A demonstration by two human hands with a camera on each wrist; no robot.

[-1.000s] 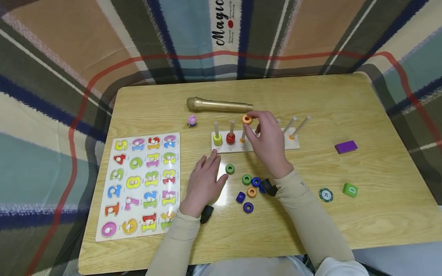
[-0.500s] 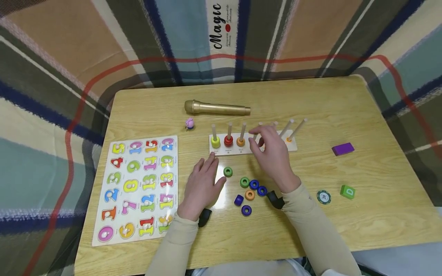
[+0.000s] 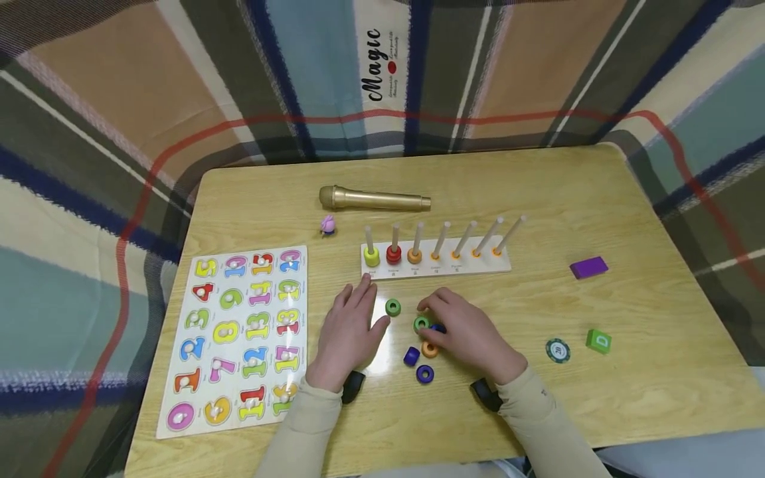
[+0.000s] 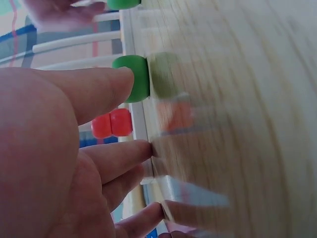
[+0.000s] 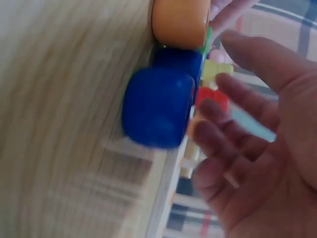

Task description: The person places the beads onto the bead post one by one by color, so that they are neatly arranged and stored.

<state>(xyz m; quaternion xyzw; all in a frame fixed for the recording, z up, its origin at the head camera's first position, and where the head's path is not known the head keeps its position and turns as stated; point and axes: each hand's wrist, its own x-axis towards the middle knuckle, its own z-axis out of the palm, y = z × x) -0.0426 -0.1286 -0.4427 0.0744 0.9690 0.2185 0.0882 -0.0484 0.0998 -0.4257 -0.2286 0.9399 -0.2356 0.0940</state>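
My left hand rests on the table with straight fingers, its fingertips right at the front left corner of the white peg board. Yellow, red and orange rings sit on the board's first three pegs. Over the loose rings hovers my right hand, thumb and forefinger spread either side of a green ring. Beside it are an orange ring and a blue ring, partly under the hand in the head view. Another green ring lies between the hands.
A number puzzle board lies at the left. Behind the peg board are a gold microphone and a small pink figure. A purple block, a green letter block and a round chip lie at the right.
The right hand has put an orange ring on the third peg, let go, and come back towards me to the loose rings. The left hand has stayed at the board's corner.
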